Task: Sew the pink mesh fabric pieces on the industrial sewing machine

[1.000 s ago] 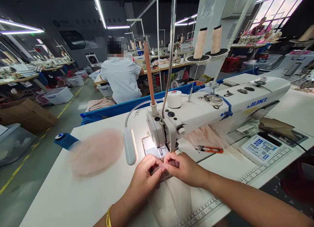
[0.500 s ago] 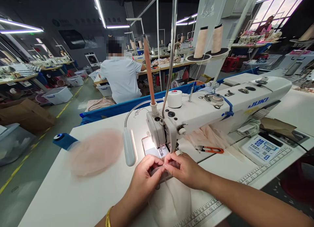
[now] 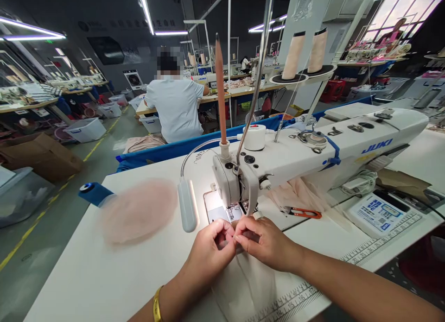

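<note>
My left hand [image 3: 214,245] and my right hand [image 3: 264,242] meet fingertip to fingertip just in front of the sewing machine's needle area. Both are closed in a pinch on a thin, sheer pale fabric [image 3: 245,285], which hangs from my fingers over the table's front edge. The pinched edge itself is mostly covered by my fingers. Right behind my hands stands the white sewing machine [image 3: 292,160], its presser foot [image 3: 233,213] lit by a small lamp [image 3: 187,206]. Orange thread snips [image 3: 304,212] lie to the right, beside a bunched sheer peach fabric [image 3: 295,194].
On the table's left lie a round pile of sheer pink fabric [image 3: 141,213] and a blue thread cone [image 3: 93,193]. A ruler strip [image 3: 299,294] runs along the front edge. A white box [image 3: 377,214] sits at right. A co-worker [image 3: 174,104] sits ahead, back turned.
The whole view has shifted slightly, so the machine and table appear a little further right. My hands remain pinched together on the fabric, with only small finger movements.
</note>
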### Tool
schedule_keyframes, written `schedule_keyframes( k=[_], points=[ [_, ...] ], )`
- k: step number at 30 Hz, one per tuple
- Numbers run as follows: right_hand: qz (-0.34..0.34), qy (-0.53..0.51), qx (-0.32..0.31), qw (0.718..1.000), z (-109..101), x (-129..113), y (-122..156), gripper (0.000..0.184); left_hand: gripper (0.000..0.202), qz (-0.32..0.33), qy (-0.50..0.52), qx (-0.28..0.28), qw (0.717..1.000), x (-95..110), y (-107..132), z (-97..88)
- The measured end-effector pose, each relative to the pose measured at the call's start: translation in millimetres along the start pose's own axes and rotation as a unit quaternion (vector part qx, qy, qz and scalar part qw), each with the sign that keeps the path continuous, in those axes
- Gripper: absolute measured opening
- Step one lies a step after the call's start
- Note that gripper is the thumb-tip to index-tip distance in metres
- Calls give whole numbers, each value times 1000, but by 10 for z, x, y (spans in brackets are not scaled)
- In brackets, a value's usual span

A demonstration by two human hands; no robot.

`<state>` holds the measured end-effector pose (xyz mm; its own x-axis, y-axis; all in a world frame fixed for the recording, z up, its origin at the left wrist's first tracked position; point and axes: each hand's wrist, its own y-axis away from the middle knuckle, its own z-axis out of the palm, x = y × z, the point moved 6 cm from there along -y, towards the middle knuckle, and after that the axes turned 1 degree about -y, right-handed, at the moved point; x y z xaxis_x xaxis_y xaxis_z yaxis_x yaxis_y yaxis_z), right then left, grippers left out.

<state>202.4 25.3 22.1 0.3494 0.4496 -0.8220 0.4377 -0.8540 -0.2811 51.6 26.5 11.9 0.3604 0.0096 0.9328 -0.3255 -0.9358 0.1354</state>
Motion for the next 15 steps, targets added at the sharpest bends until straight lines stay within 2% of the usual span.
schedule_keyframes(
  k=[7, 15],
  points=[
    [7, 1, -6, 1000, -9, 6, 13, 11, 23, 27, 15, 13, 999, -14, 5, -20],
    [-6, 17, 7, 1000, -2, -3, 12, 12, 21, -5, 9, 14, 1000, -34, 15, -16]
  ],
)
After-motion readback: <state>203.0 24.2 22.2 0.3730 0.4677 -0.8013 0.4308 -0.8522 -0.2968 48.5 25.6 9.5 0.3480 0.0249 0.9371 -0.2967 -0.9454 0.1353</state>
